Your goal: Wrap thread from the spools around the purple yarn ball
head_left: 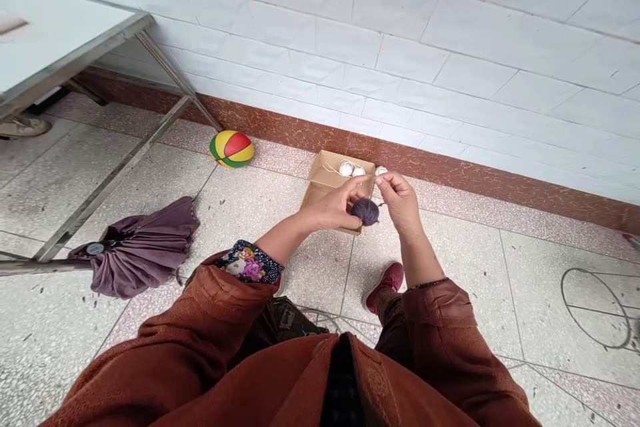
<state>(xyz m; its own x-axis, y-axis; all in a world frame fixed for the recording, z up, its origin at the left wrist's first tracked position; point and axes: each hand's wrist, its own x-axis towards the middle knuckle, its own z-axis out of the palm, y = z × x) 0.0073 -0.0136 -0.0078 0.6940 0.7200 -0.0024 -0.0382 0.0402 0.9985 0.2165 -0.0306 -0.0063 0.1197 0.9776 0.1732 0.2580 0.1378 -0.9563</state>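
Note:
My left hand [336, 205] is curled around a dark purple ball of yarn [365, 211], with thumb and fingers at its left side. Close by on the right, my right hand [399, 198] has its thumb and forefinger pinched together. A short dark strand shows between the ball and this hand; its course to the fingertips is too fine to follow. Beneath both hands, an open cardboard box [320, 177] stands on the floor, partly hidden by my left hand. White balls of yarn [346, 168] sit at its far side, and another white ball [381, 171] shows just right of it.
A striped ball [232, 149] lies by the leg of a metal-framed table [140, 140]. A folded purple umbrella [145, 247] rests on the floor at left. The tiled wall [340, 47] rises behind the box. A wire hoop frame [595, 307] is at right.

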